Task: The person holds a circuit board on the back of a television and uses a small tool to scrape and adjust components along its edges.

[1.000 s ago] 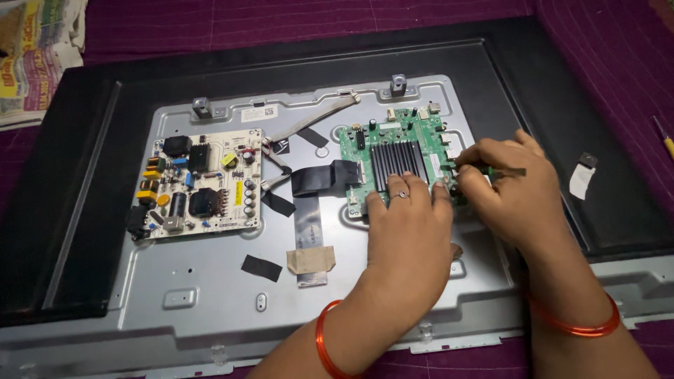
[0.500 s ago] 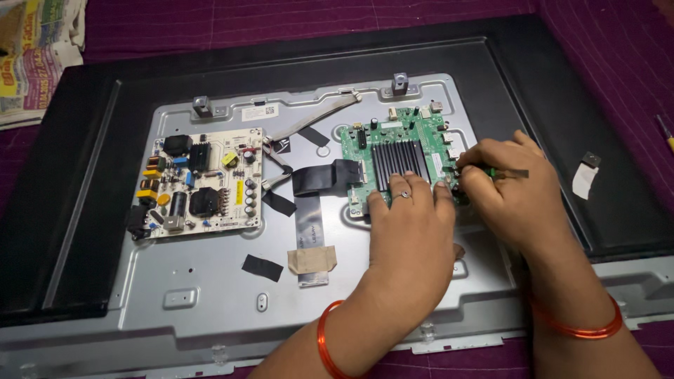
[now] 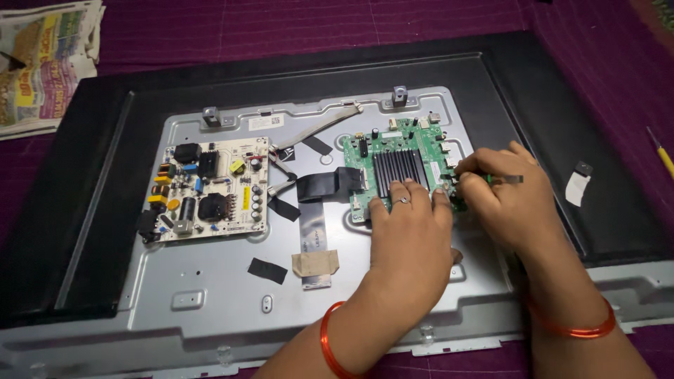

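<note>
"Purple cloth (image 3: 281, 28) all round, a folded newspaper (image 3: 42, 70) at the far left. What is on the panel itself?"

"On the grey metal back plate (image 3: 210, 281) of the television lie 2 boards. The pale power supply board (image 3: 207, 189) sits to the left. A flat ribbon cable (image 3: 312, 235) runs down the middle. The green main board (image 3: 414, 140), with its black finned heat sink (image 3: 394, 168), is right of centre, and that is the one I am on."

"And your hands?"

"My left hand (image 3: 411, 245) lies palm down and open, with its fingertips pressing the board's near edge. My right hand (image 3: 509, 203) is closed round a slim tool (image 3: 508, 180), which I take for a small screwdriver. It points at the board's right edge. My fingers hide the tip, so I cannot tell what it meets."

"So which step is this?"

"I judge I am working a fastener or connector on that right edge while I pin the board flat. A next move calls for steady downward pressure from the left hand. The tool should stay square to its seat so it does not slip onto the small parts just beside it."

"Anything further right?"

"A white tag (image 3: 576, 188) on the black frame, and a yellow screwdriver (image 3: 660, 160) on the cloth, well apart."
</note>
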